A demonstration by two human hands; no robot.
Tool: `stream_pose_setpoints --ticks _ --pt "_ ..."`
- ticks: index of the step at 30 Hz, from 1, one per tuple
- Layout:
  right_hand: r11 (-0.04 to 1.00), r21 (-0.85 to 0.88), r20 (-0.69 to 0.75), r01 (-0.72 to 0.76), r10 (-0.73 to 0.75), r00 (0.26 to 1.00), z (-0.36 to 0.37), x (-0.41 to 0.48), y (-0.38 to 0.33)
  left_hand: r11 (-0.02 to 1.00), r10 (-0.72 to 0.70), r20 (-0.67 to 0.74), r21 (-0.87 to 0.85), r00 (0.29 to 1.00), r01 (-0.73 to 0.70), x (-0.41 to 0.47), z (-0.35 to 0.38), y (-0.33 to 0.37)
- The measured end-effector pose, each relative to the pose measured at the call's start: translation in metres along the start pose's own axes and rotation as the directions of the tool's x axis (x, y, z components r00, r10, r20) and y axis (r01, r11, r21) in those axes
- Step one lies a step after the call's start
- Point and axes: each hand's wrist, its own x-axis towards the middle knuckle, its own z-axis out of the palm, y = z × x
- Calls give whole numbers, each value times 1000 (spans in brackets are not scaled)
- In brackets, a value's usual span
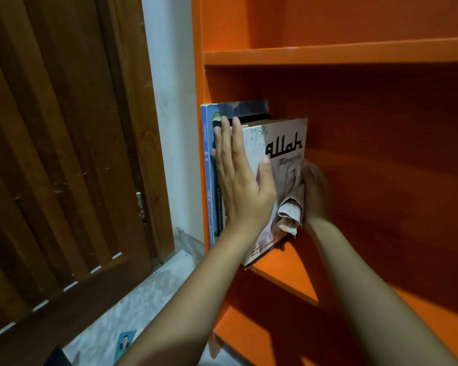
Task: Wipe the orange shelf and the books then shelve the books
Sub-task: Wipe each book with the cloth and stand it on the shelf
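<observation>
Flat left hand steadies the books so the right hand, gripping the cloth, can wipe the cover.

Roughly four books, one cloth, one orange shelf, one left hand, one right hand

L hand flat, fingers straight, thumb out; R hand blurred, prob. curled round cloth.

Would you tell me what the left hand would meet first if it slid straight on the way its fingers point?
Probably the upper shelf board: the left hand lies flat on the books, fingers pointing up past their tops. Depth is unclear.
</observation>
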Motion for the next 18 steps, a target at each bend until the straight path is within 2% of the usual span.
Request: stream_pose_setpoints --ticks 9,14,18 --pt "996 94 -227 8 13 974 -1 -18 7 999 11 58 53 998 -14 -2 -8 -3" --pt "1000 21 -253 1 4 968 -5 -24 0 999 -5 84 49 996 1 0 -14 2" --pt "999 -44 -307 25 -37 951 -9 -31 -13 996 -91 126 29 988 88 2 -23 15"
